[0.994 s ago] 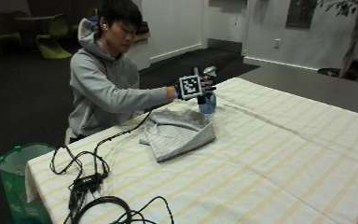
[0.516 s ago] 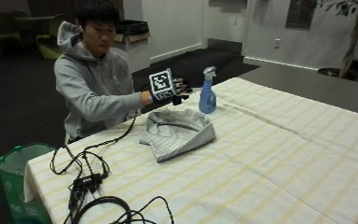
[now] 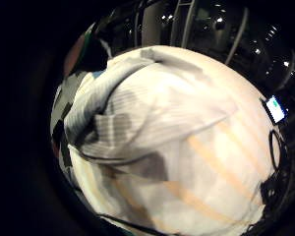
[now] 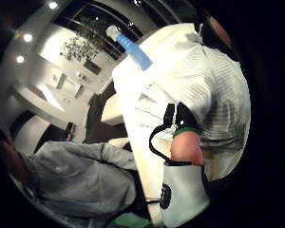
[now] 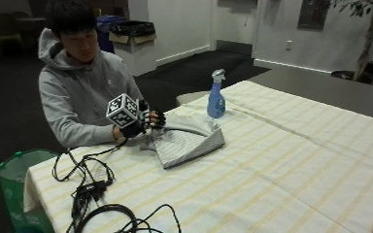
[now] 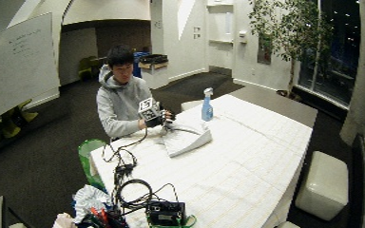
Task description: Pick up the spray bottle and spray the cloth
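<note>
Empty and loosely curled, the gloved right hand (image 5: 146,121) hangs above the near edge of the cloth (image 5: 188,140), holding nothing. Beyond the cloth's far side stands 1 upright spray bottle (image 5: 216,94), well apart. A hurried reach across could knock it over, or drag the cloth.

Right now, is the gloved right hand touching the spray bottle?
Apart. The outside view shows the right hand raised near the person's chest beside the cloth, while the spray bottle stands alone on the table.
</note>
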